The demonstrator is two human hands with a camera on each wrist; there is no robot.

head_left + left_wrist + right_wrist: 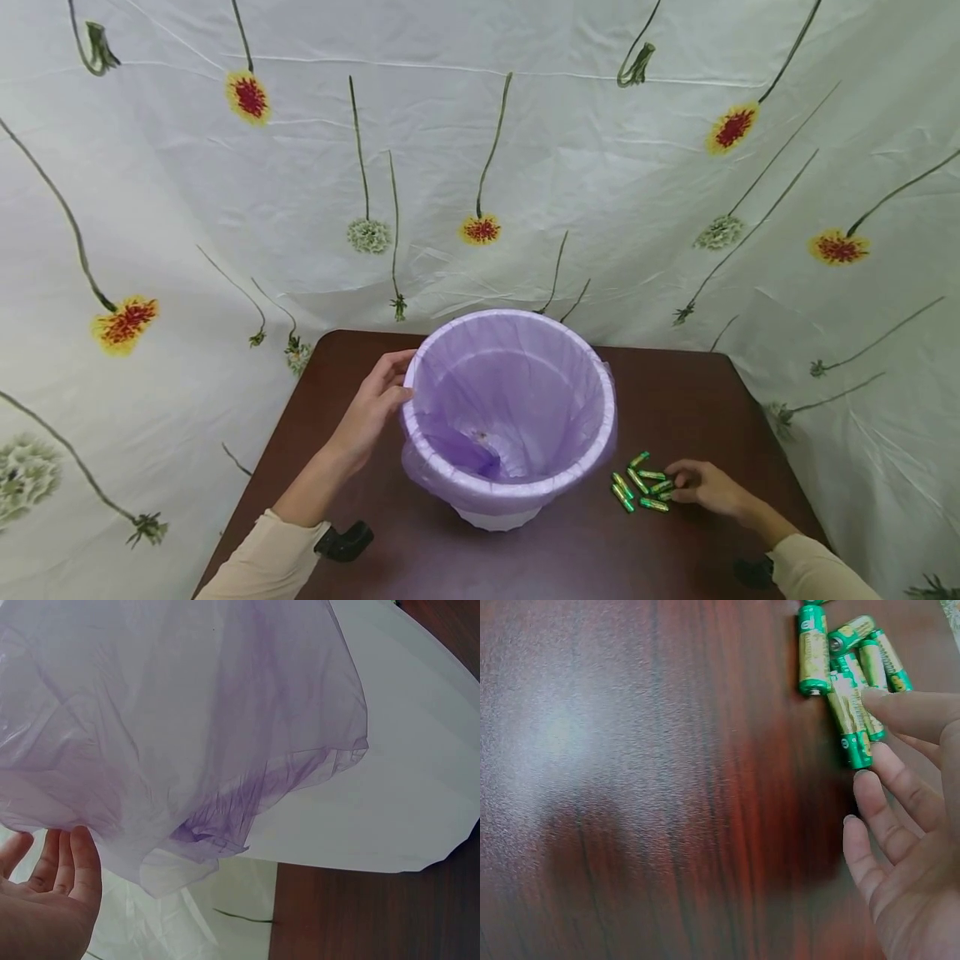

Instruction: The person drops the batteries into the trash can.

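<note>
A white bin (498, 518) lined with a translucent purple bag (517, 375) stands upright on the table. My left hand (375, 408) is at the bin's left rim, its fingertips touching the lined outside. In the left wrist view, the fingertips meet the hanging edge of the bag (225, 697), with the fingers loosely extended. Several green and gold batteries (637, 481) lie in a loose pile right of the bin. My right hand (708, 487) reaches the pile from the right. Its thumb and index finger are apart beside the nearest batteries (847, 720); the other fingers are relaxed.
The dark brown table (360, 508) extends around the bin. A pale cloth (435, 150) printed with flowers hangs behind the table and at both sides. A black strap piece (345, 542) is at the left wrist.
</note>
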